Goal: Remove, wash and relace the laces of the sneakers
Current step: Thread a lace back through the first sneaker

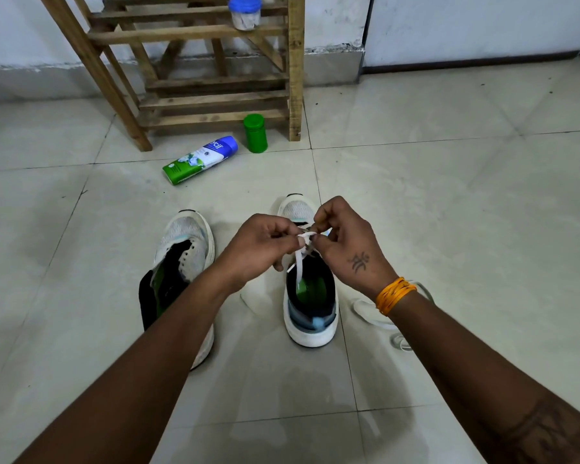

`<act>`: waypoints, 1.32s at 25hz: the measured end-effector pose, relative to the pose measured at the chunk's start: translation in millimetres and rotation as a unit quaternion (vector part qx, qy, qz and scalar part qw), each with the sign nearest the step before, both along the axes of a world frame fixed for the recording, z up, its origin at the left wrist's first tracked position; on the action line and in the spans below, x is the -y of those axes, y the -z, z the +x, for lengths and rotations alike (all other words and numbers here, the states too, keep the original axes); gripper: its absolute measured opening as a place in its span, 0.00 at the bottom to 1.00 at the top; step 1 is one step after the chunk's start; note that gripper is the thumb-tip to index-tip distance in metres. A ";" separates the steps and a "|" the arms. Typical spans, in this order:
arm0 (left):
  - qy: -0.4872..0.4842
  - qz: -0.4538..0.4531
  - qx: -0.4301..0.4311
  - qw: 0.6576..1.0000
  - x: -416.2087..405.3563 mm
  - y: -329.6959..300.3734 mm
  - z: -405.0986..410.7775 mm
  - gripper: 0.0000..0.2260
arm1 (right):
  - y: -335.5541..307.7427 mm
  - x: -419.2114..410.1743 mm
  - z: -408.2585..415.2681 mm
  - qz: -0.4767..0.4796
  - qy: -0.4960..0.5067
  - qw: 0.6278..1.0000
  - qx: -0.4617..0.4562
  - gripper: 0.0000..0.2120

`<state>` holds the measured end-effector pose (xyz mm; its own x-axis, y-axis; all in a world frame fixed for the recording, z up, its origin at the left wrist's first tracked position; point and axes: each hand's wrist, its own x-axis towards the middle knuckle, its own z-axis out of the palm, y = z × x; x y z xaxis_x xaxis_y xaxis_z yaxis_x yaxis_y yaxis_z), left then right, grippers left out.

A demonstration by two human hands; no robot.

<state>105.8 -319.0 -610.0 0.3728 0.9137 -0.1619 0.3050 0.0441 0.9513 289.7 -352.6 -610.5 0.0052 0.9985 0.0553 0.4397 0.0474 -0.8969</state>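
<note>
White lace (300,262) being worked at the right sneaker (310,296)

Left hand (265,244) and right hand (344,242) both pinch it above the tongue; whether unlacing or relacing is unclear; next, careful feeding through eyelets.

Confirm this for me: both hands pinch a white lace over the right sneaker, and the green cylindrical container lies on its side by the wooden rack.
Not quite. The head view shows the green cylindrical container standing upright by the wooden rack. The rest holds: left hand and right hand pinch the white lace over the right sneaker.
</note>
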 end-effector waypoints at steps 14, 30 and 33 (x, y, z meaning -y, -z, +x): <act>-0.023 -0.127 0.093 0.987 1.5 -10.6 3.7 0.05 | -5.2 9.7 6.0 0.074 0.004 0.996 0.046 0.04; -0.027 0.203 -0.167 0.964 -0.3 50.3 -31.5 0.08 | 39.8 15.4 42.5 -0.051 0.076 0.994 0.053 0.02; -0.025 0.201 -0.174 0.964 -0.6 48.9 -33.0 0.08 | 42.9 14.6 41.9 -0.053 0.080 0.994 0.052 0.03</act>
